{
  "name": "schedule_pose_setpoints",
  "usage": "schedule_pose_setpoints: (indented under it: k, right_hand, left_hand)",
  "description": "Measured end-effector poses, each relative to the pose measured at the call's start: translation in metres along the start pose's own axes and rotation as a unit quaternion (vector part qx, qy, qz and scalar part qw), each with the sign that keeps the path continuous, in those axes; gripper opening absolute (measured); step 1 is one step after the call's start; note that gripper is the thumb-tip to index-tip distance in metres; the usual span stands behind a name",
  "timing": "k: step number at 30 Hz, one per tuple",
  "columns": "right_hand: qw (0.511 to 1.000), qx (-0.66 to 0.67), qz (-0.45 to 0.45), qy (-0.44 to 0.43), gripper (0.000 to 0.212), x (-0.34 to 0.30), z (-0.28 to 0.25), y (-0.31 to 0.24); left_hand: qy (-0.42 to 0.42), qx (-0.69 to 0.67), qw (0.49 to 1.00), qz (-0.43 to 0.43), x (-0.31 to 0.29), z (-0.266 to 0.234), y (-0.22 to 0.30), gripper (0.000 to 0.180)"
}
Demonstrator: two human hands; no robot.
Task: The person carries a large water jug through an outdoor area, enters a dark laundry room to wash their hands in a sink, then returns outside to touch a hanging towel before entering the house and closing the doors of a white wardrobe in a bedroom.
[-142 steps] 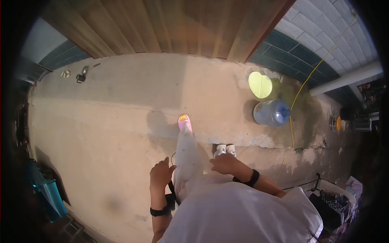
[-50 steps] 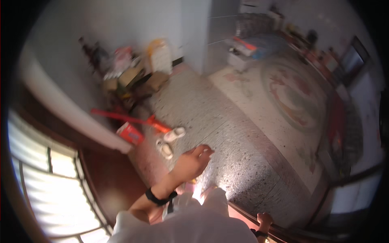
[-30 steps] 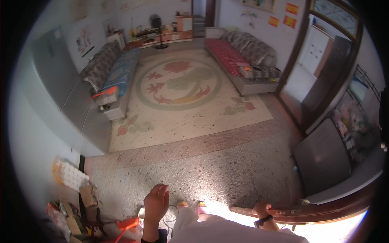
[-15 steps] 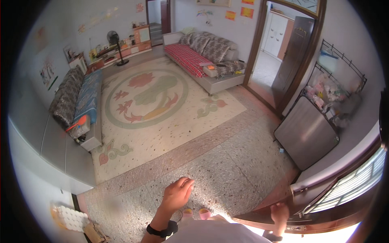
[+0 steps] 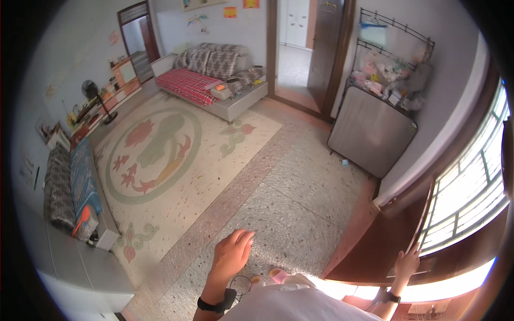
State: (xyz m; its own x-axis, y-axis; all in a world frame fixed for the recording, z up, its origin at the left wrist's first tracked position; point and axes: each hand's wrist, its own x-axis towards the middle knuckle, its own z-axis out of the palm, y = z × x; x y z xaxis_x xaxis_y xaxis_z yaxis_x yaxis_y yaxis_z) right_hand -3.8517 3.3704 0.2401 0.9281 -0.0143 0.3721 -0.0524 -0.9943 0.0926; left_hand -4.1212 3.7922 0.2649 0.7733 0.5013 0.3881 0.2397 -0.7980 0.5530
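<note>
My left hand [image 5: 233,250] hangs over the speckled floor in front of me, fingers loosely bent, with nothing visible in it. A black band [image 5: 217,304] circles that wrist, and a thin dark loop [image 5: 241,284] shows beside it. At the lower right, my right hand [image 5: 408,263] lies with fingers stretched out against the brown door [image 5: 369,251], beside its lock plate [image 5: 424,267]. Bright light shines through the barred window pane [image 5: 466,187] above this hand. Another dark band [image 5: 391,297] sits on the right wrist.
A folded grey table [image 5: 369,131] leans on the right wall below a black rack [image 5: 396,24] of bags. Beyond stands an open inner door [image 5: 324,53]. A sofa with a red checked cover [image 5: 187,85] and a standing fan [image 5: 96,96] are farther off; another sofa [image 5: 85,182] lines the left.
The view has swung right, showing more of the door and window. My right hand has moved up the door, its fingers now straighter. The left hand keeps about the same pose.
</note>
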Motion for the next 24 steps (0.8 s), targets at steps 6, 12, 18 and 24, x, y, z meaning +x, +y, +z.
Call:
schedule_pose_setpoints:
  k: [6,12,18,24]
  right_hand:
    - [0.995,-0.090,0.030,0.037,0.053,0.030,0.077,0.079]
    - [0.978,-0.032,0.177,-0.104,0.014,0.067,0.057,0.108]
    - [0.950,-0.035,0.174,-0.257,0.021,0.075,0.062,0.157]
    - [0.932,-0.124,0.174,-0.294,0.020,0.071,0.097,0.192]
  left_hand:
    - [-0.029,0.010,1.000,-0.001,-0.003,0.005,-0.011,0.019]
    - [-0.039,0.027,0.999,-0.009,0.005,0.011,-0.009,0.021]
    - [-0.045,0.027,0.999,-0.016,0.013,0.017,-0.001,0.022]
    - [-0.051,0.049,0.998,0.004,0.022,0.029,0.008,0.021]
